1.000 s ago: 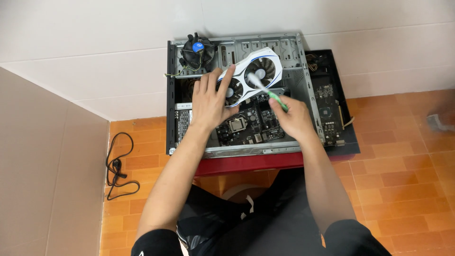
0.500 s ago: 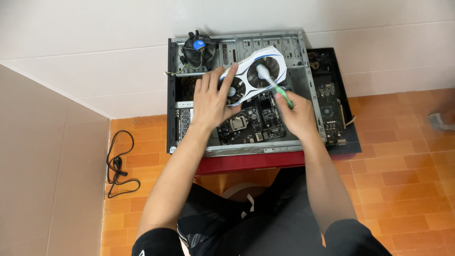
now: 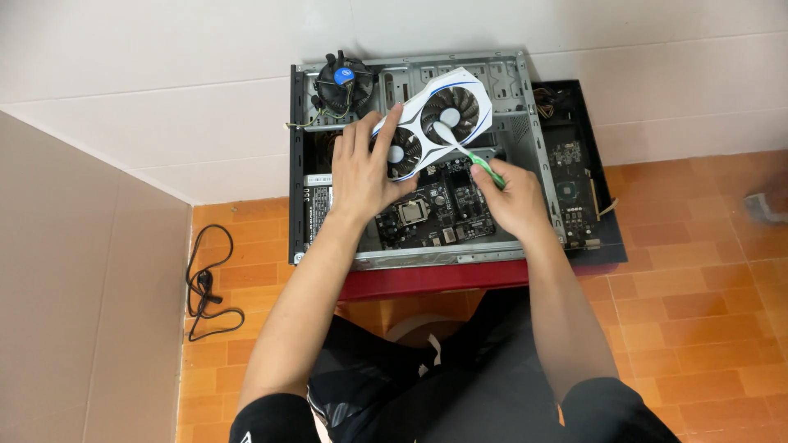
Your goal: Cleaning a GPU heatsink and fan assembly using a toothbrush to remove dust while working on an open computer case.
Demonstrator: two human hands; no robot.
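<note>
A: While the left hand (image 3: 369, 176) lies flat, fingers spread, on the white card (image 3: 431, 123), where's that card?
B: Tilted over the board (image 3: 435, 215) in the open case (image 3: 509, 70).
A: Right hand (image 3: 509, 197)?
B: Gripping a green brush (image 3: 468, 152), head on the card's right fan.

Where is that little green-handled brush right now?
In the head view, the brush is in the right hand, its white tip on the white graphics card over the open computer case.

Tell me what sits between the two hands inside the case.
Head view: the motherboard lies between the left hand and right hand, the white graphics card above it.
</note>
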